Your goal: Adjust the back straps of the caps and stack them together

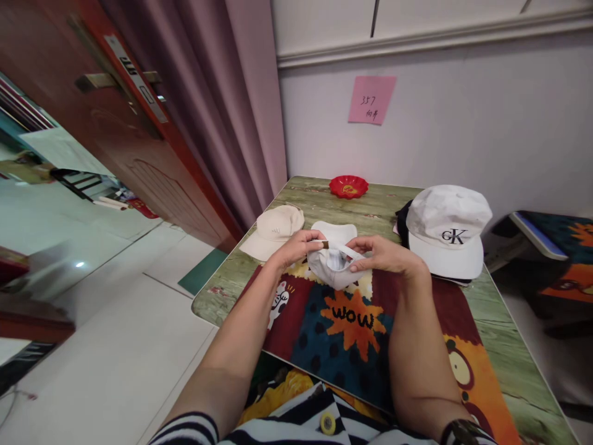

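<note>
A white cap (pixel 334 272) is held over the patterned mat (pixel 315 337), its brim pointing away from me and its back strap toward my fingers. My left hand (pixel 299 246) pinches the strap near a small brown tab. On the other side, my right hand (pixel 382 254) has its fingers closed on the cap's strap and edge. To the left lies a cream cap (pixel 275 230). A white cap with black letters (pixel 448 232) sits at the right on top of darker caps.
A red scalloped dish (pixel 349 186) stands at the back of the wood-patterned table (pixel 301 191). A pink note (pixel 372 100) is on the wall. At the left are a purple curtain (pixel 231 93) and a brown door (pixel 152 185). Another table (pixel 574 235) is at the right.
</note>
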`<action>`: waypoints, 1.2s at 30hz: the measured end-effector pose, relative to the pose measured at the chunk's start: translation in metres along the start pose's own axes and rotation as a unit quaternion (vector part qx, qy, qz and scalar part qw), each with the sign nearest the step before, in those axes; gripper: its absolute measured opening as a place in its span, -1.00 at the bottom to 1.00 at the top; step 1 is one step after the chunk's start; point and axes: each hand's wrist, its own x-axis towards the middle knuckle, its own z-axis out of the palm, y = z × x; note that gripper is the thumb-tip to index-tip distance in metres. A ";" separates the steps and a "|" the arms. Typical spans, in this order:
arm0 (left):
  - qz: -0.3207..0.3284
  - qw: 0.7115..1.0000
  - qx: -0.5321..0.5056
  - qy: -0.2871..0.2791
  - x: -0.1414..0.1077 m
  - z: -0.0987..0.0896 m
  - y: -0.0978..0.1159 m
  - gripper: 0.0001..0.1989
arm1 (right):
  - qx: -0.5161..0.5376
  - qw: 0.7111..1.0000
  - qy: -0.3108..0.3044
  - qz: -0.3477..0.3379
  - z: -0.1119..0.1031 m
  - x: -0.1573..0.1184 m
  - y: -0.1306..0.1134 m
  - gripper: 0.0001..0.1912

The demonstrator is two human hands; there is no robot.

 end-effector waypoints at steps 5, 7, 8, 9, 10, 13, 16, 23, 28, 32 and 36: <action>0.020 1.000 -0.003 0.003 -0.005 -0.007 0.002 -0.70 | -0.078 0.996 -0.001 0.034 -0.009 0.000 0.013 -0.64; 0.014 0.999 0.026 -0.012 -0.009 -0.011 0.003 -0.65 | -0.093 0.995 0.003 0.045 -0.009 0.002 0.016 -0.71; 0.006 0.999 0.045 -0.016 -0.011 -0.013 0.003 -0.60 | -0.095 0.994 0.011 0.044 -0.009 0.003 0.017 -0.72; -0.005 0.998 0.064 -0.016 -0.012 -0.016 0.003 -0.55 | -0.092 0.995 0.022 0.037 -0.009 0.003 0.016 -0.72; -0.015 0.996 0.082 -0.012 -0.014 -0.018 0.002 -0.51 | -0.080 0.996 0.036 0.023 -0.008 0.002 0.013 -0.71; -0.024 0.995 0.098 -0.002 -0.019 -0.025 0.005 -0.58 | -0.008 0.994 0.101 -0.045 -0.004 -0.004 0.001 -0.69; -0.003 1.000 0.017 -0.002 -0.023 -0.025 0.019 -0.68 | 0.088 0.972 0.181 -0.124 0.002 -0.010 -0.012 -0.69; 0.058 0.932 -0.351 0.066 -0.024 0.001 0.053 -0.65 | 0.413 0.858 0.235 -0.194 0.022 0.004 -0.010 -0.51; 0.001 0.834 -0.533 0.143 -0.009 0.019 0.038 -0.68 | 0.521 0.819 0.164 -0.177 0.045 0.021 0.019 -0.39; 0.020 0.780 -0.581 0.231 -0.004 0.028 0.018 -0.62 | 0.574 0.797 0.136 -0.128 0.053 0.031 0.021 -0.57; 0.061 0.774 -0.600 0.194 -0.012 0.042 0.004 -0.34 | 0.623 0.757 0.142 -0.135 0.052 0.045 0.010 -0.64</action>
